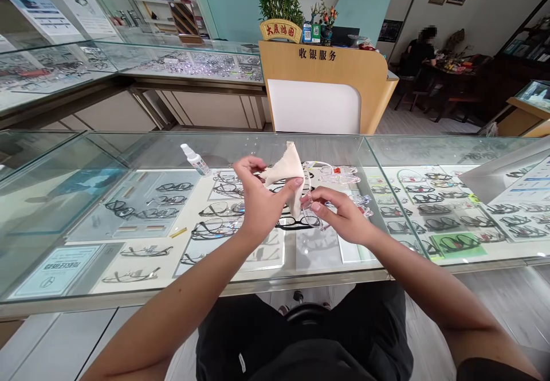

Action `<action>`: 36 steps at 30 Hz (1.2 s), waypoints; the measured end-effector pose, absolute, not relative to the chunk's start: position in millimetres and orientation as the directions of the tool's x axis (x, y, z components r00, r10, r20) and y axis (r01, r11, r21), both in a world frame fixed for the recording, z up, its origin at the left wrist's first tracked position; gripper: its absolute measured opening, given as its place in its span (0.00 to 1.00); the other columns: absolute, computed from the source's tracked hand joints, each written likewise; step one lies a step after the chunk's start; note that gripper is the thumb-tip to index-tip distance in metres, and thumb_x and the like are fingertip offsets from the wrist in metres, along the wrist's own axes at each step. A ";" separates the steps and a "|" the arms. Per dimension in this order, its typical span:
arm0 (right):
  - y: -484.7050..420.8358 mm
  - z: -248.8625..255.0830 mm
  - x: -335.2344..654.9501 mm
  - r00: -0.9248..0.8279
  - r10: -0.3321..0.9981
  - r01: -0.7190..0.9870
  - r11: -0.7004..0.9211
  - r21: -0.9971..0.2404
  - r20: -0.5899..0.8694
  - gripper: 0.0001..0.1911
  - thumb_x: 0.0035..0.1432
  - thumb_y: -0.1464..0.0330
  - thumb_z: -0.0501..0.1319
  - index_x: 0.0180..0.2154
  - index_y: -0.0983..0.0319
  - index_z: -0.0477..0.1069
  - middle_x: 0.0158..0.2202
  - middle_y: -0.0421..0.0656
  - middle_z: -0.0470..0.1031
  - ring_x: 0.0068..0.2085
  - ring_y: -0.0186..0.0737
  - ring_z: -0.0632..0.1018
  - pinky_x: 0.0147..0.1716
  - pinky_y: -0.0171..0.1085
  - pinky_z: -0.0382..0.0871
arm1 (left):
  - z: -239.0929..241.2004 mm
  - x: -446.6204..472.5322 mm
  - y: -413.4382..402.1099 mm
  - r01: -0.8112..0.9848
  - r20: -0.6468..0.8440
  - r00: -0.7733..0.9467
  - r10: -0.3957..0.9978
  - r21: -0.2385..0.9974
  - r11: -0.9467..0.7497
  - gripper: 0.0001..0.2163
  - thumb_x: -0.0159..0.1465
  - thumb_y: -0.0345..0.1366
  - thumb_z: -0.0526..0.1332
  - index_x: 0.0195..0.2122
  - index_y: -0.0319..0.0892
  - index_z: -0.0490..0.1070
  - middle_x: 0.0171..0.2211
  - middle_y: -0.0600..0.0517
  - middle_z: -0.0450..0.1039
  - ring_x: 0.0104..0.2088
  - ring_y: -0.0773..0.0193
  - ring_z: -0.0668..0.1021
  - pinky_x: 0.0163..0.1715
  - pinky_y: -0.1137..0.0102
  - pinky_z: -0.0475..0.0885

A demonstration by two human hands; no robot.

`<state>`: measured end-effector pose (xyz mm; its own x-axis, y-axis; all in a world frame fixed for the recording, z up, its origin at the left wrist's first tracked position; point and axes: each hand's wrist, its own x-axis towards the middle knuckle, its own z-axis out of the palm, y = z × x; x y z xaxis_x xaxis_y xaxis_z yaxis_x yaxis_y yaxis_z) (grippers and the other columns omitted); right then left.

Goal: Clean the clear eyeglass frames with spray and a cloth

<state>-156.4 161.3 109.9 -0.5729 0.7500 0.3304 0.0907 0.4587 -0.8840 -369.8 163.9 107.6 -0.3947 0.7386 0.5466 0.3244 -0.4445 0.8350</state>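
Note:
My left hand is closed on a cream cleaning cloth, its thumb pressing the fabric; one corner of the cloth sticks up and another hangs down. In my right hand is a pair of clear-framed glasses, pinched between thumb and fingers. The cloth lies against the glasses, and hides part of them. Both hands are above the glass display counter. To the left of my left hand, a white spray bottle stands tilted in view on the glass.
Rows of eyeglasses lie inside the counter under the glass. A wooden cashier desk with a plant stands across the aisle. A person sits at a table at the back right. A white sign panel leans at the right.

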 end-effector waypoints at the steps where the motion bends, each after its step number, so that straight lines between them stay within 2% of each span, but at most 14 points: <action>1: 160.9 110.0 -156.3 -0.574 0.750 0.091 0.458 -0.884 0.330 0.17 0.79 0.51 0.60 0.49 0.55 0.80 0.50 0.46 0.85 0.50 0.45 0.84 0.51 0.46 0.78 | 106.6 -370.5 164.5 0.378 0.586 -0.420 0.694 0.807 -0.453 0.38 0.49 0.40 0.85 0.49 0.51 0.58 0.49 0.51 0.61 0.49 0.57 0.71 0.51 0.62 0.68; 3: 160.1 110.2 -156.2 -0.574 0.747 0.088 0.465 -0.881 0.336 0.17 0.79 0.50 0.60 0.49 0.55 0.79 0.50 0.46 0.85 0.50 0.45 0.84 0.51 0.47 0.78 | 106.3 -371.9 164.5 0.445 0.649 -0.427 0.629 0.757 -0.479 0.38 0.48 0.41 0.86 0.46 0.51 0.57 0.46 0.53 0.59 0.45 0.58 0.68 0.48 0.62 0.66; 6: 159.5 110.2 -156.3 -0.569 0.745 0.088 0.474 -0.876 0.347 0.18 0.79 0.50 0.60 0.50 0.55 0.80 0.50 0.46 0.85 0.50 0.46 0.84 0.51 0.47 0.77 | 109.3 -373.9 161.6 0.530 0.708 -0.310 0.634 0.682 -0.503 0.26 0.57 0.42 0.82 0.39 0.49 0.62 0.38 0.54 0.62 0.39 0.57 0.67 0.44 0.61 0.64; 9: 159.6 110.0 -156.3 -0.564 0.750 0.089 0.473 -0.877 0.347 0.17 0.79 0.50 0.60 0.50 0.54 0.80 0.50 0.46 0.85 0.50 0.45 0.83 0.50 0.47 0.77 | 113.6 -375.8 159.2 0.641 0.748 -0.199 0.634 0.588 -0.493 0.16 0.65 0.44 0.78 0.33 0.48 0.71 0.34 0.51 0.68 0.38 0.54 0.69 0.47 0.58 0.64; 12: 159.5 110.4 -156.4 -0.564 0.744 0.078 0.480 -0.874 0.359 0.16 0.79 0.51 0.61 0.50 0.55 0.80 0.50 0.46 0.85 0.50 0.45 0.83 0.51 0.46 0.77 | 116.6 -377.1 159.1 0.663 0.752 -0.135 0.646 0.553 -0.505 0.14 0.67 0.45 0.76 0.30 0.48 0.75 0.32 0.50 0.73 0.38 0.52 0.71 0.51 0.54 0.65; 15: 158.9 110.7 -156.5 -0.566 0.738 0.073 0.488 -0.870 0.367 0.15 0.79 0.52 0.61 0.50 0.54 0.79 0.49 0.46 0.85 0.49 0.45 0.83 0.51 0.47 0.76 | 117.7 -377.2 158.9 0.595 0.704 -0.085 0.705 0.603 -0.531 0.13 0.69 0.43 0.74 0.30 0.48 0.74 0.30 0.52 0.76 0.38 0.52 0.74 0.50 0.56 0.66; 21: 159.4 110.8 -154.8 -0.563 0.729 0.062 0.507 -0.860 0.389 0.13 0.79 0.54 0.62 0.50 0.54 0.79 0.50 0.45 0.85 0.49 0.44 0.83 0.50 0.45 0.76 | 118.1 -375.0 155.9 0.397 0.573 -0.063 0.817 0.766 -0.506 0.05 0.72 0.43 0.71 0.43 0.49 0.80 0.36 0.53 0.81 0.38 0.56 0.77 0.46 0.62 0.71; 25: 160.9 111.1 -153.4 -0.561 0.727 0.062 0.515 -0.855 0.397 0.12 0.80 0.56 0.61 0.51 0.55 0.79 0.51 0.46 0.84 0.50 0.43 0.83 0.51 0.44 0.76 | 118.1 -373.7 156.9 0.275 0.537 -0.061 0.841 0.819 -0.503 0.10 0.76 0.45 0.66 0.40 0.47 0.81 0.36 0.51 0.81 0.38 0.58 0.79 0.45 0.64 0.71; 28: 162.0 109.0 -153.7 -0.564 0.703 0.069 0.563 -0.823 0.434 0.11 0.80 0.58 0.61 0.52 0.55 0.78 0.51 0.46 0.84 0.50 0.43 0.83 0.50 0.44 0.76 | 117.8 -373.4 159.3 0.197 0.470 -0.066 0.880 0.871 -0.450 0.12 0.72 0.47 0.70 0.36 0.45 0.79 0.34 0.51 0.79 0.37 0.60 0.76 0.45 0.65 0.71; 32: 163.5 103.5 -154.7 -0.570 0.648 0.081 0.656 -0.751 0.505 0.09 0.80 0.61 0.62 0.53 0.56 0.77 0.51 0.47 0.84 0.50 0.45 0.83 0.51 0.46 0.76 | 120.3 -375.0 163.6 0.055 0.310 -0.067 0.948 0.950 -0.306 0.18 0.64 0.48 0.77 0.34 0.44 0.71 0.33 0.55 0.73 0.35 0.64 0.74 0.40 0.68 0.69; 36: 164.5 100.6 -154.2 -0.576 0.626 0.111 0.698 -0.708 0.526 0.08 0.80 0.62 0.60 0.54 0.56 0.75 0.51 0.49 0.84 0.51 0.46 0.83 0.54 0.48 0.76 | 124.9 -381.6 167.9 0.007 0.147 0.024 0.989 0.989 -0.147 0.24 0.58 0.52 0.81 0.32 0.44 0.68 0.28 0.57 0.68 0.30 0.67 0.71 0.33 0.70 0.66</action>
<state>-154.2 164.5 100.6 -0.5758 0.6256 0.5264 0.1114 0.6979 -0.7075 -381.6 167.9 124.9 0.0242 0.9888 0.1470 0.0071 -0.1472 0.9891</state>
